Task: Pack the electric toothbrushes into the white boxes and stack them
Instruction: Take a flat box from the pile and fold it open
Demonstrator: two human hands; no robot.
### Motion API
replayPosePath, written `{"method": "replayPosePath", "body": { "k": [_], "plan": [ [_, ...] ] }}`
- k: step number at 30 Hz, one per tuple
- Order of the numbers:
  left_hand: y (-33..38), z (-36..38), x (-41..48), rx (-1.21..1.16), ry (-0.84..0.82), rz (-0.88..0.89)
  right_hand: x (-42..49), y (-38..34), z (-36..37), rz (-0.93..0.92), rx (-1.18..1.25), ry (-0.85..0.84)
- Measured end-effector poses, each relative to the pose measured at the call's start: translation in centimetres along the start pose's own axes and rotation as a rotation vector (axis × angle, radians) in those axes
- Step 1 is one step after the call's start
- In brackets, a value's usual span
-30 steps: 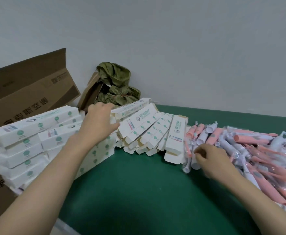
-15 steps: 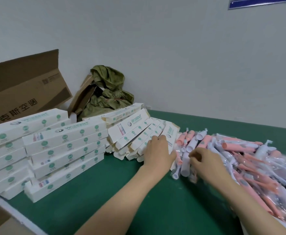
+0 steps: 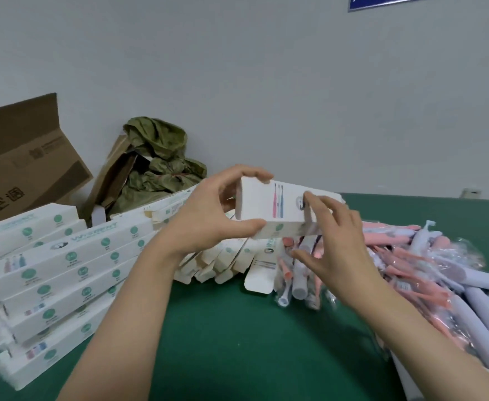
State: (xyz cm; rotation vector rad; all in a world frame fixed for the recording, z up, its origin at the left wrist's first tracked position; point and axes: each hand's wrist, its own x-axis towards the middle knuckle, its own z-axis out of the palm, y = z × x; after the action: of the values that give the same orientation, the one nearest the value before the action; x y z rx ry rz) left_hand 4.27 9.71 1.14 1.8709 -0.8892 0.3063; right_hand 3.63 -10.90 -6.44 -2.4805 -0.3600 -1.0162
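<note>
1. The white box [image 3: 263,204] is held in the air above the green table [image 3: 237,328], over the fanned row of unfilled boxes [image 3: 223,256] and just left of the heap of bagged toothbrushes [image 3: 440,270].
2. The box's left end is pinched by the left hand [image 3: 208,224], with fingers over the top edge and the thumb under the bottom edge.
3. The right hand [image 3: 338,250] is spread and lightly bent. Its index fingertip touches the printed face, the thumb is held apart below, and no closed grip is seen.
4. The long axis is laid nearly level, from left to right. The printed face is turned toward the camera. The left end is judged the nearer one, and the right end points toward the toothbrush heap.
5. Whether the right end is open cannot be told, as it is partly hidden by the right hand.
6. The box is judged light, thin-walled and easily crushed, so it is best taken by its long edges rather than pressed on its broad faces.
7. The toothbrushes are judged stiff, but their clear bags slippery. A grip around the thick handle is advised.
8. Filled boxes are seen stacked [image 3: 63,256] at the left.
</note>
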Motion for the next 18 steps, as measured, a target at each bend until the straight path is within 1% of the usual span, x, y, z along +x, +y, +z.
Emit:
{"method": "replayPosePath", "body": {
  "k": [2,4,6,9,11,12,15,18],
  "plan": [
    [-0.5,-0.3,0.1,-0.110,-0.040,-0.005,0.1,0.0,-0.5,0.035,0.011,0.066],
    [-1.1,-0.4,0.2,-0.184,-0.048,-0.001,0.1,0.2,-1.0,0.031,-0.014,0.109],
    [-1.5,-0.2,0.2,-0.237,-0.039,-0.001,0.3,0.2,-1.3,0.032,-0.049,0.085],
    [-1.6,0.4,0.4,-0.260,-0.069,-0.003,0.5,0.1,-1.4,0.053,-0.062,-0.001],
    [-1.5,1.0,0.7,-0.311,-0.077,-0.002,0.6,0.0,-1.5,0.049,-0.022,-0.013],
    [-1.5,1.4,0.8,-0.345,-0.067,0.003,0.7,-0.2,-1.6,0.070,0.034,0.007],
    [-0.6,3.3,1.5,-0.346,0.058,0.097,0.7,-0.9,-2.0,0.135,0.251,0.087],
    [0.5,5.4,2.2,-0.334,0.193,0.221,0.6,-1.8,-2.4,0.112,0.358,0.030]
  ]
}}
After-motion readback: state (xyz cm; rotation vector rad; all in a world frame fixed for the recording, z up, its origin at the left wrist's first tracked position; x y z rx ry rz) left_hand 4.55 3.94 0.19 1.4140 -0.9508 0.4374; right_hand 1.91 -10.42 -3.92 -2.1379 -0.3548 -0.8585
